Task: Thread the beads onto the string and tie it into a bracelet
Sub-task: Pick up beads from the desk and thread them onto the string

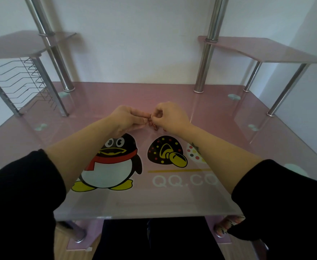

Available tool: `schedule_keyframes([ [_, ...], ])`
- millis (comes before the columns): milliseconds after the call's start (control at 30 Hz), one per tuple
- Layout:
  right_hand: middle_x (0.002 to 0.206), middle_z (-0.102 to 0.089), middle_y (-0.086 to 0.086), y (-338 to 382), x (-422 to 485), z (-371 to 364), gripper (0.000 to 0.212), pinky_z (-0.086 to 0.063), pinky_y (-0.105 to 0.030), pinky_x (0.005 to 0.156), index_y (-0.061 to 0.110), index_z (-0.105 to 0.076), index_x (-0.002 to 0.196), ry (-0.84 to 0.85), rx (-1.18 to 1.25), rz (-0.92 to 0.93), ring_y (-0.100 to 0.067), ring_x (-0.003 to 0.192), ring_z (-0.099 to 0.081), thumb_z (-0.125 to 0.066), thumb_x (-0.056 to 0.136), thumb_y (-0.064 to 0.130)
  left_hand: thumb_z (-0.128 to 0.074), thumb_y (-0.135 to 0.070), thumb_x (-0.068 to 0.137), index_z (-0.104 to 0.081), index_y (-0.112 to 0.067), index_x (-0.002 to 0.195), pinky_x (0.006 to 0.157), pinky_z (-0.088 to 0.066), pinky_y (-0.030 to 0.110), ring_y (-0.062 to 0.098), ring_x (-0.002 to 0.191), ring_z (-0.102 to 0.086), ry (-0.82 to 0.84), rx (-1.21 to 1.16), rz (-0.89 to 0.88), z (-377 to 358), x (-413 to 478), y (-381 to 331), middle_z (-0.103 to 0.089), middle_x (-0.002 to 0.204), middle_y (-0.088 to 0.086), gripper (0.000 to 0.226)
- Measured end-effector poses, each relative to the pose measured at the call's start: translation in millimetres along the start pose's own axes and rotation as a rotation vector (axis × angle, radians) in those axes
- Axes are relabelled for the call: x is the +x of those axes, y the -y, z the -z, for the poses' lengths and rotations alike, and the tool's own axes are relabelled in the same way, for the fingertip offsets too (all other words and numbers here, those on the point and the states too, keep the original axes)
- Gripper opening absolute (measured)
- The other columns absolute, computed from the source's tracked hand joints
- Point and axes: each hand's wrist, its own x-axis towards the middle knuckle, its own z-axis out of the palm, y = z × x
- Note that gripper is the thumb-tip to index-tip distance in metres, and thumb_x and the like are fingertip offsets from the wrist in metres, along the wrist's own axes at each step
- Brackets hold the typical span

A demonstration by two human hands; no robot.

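Together, left hand and right hand pinch the reddish beaded string over the desk.

Small reddish beads blurred, partly behind the fingers; string indiscernible.

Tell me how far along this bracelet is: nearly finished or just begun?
Done: a short run of small reddish-brown beads already hangs together as a strand. In hand: the left hand and right hand both pinch it above the pink glass desk. Left: no closed loop or knot shows, so tying seems yet to come; whether more beads follow I cannot tell.
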Motion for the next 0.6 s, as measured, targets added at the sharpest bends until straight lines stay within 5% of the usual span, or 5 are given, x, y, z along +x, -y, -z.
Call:
schedule_keyframes([
  [367,0.074,-0.073,-0.007,2.9,1.3,1.0,0.010,-0.050,-0.022,0.057,0.010,-0.077,0.082,0.073,0.104,0.001,-0.016,0.063,-0.066,-0.067,0.084,0.013,-0.069,0.007,0.078,-0.070,-0.004,0.092,0.070,-0.060,0.024,0.022,0.087,-0.073,0.008,0.011,-0.002,1.1,1.6,2.4,-0.074,0.091,0.013,0.018],
  [467,0.073,-0.073,-0.011,2.3,0.4,0.7,0.008,-0.042,-0.008,0.044,0.006,-0.075,0.087,0.114,0.204,-0.043,-0.016,0.059,-0.067,-0.068,0.085,0.009,-0.070,0.006,0.078,-0.070,-0.004,0.090,0.065,-0.059,0.021,0.019,0.081,-0.073,0.006,-0.005,0.000,0.6,0.1,1.8,-0.074,0.084,0.010,0.015],
  [600,0.073,-0.072,-0.012,3.5,-0.8,1.1,0.008,-0.041,-0.010,0.039,0.003,-0.071,0.091,0.119,0.308,-0.085,-0.005,0.051,-0.064,-0.069,0.083,0.004,-0.073,0.002,0.076,-0.068,-0.003,0.088,0.060,-0.057,0.019,0.016,0.076,-0.073,-0.016,-0.008,0.002,-0.3,-1.4,0.6,-0.074,0.080,0.009,0.014],
])
